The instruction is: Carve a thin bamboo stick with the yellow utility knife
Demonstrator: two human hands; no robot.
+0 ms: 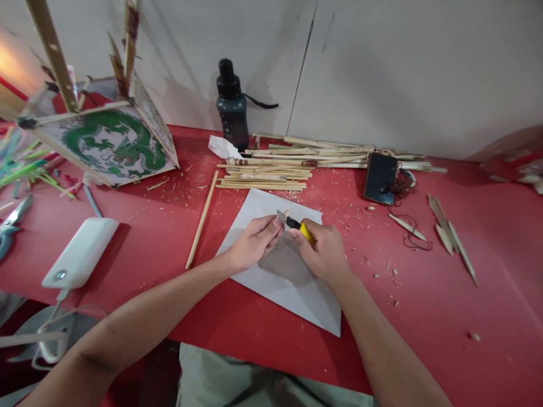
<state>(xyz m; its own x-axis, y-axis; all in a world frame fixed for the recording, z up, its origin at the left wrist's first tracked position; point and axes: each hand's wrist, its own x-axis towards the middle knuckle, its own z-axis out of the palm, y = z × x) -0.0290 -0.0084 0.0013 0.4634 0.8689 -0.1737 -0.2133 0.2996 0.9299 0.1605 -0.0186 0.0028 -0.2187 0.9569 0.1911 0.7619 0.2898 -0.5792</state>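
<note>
"Your right grip [326, 250]: wrapped around what?"
"Your yellow-handled knife [307, 233], slanting left and away from it, blade beside your left grip [257, 242], whose fingers press together, contents hidden."

Right grip [324, 247]: I hold the yellow-handled knife [307, 233], its blade at my left fingertips.
Left grip [258, 240]: my fingers pinch a small pale piece [287, 213], mostly hidden, beside the blade.
Paper [299, 294]: a white sheet below both my grips, on the red table [428, 328].
Sticks [263, 185]: pale, stacked beyond the paper, near a dark bottle [233, 113].
Lantern [121, 141]: dragon-painted, left of the sticks.
</note>
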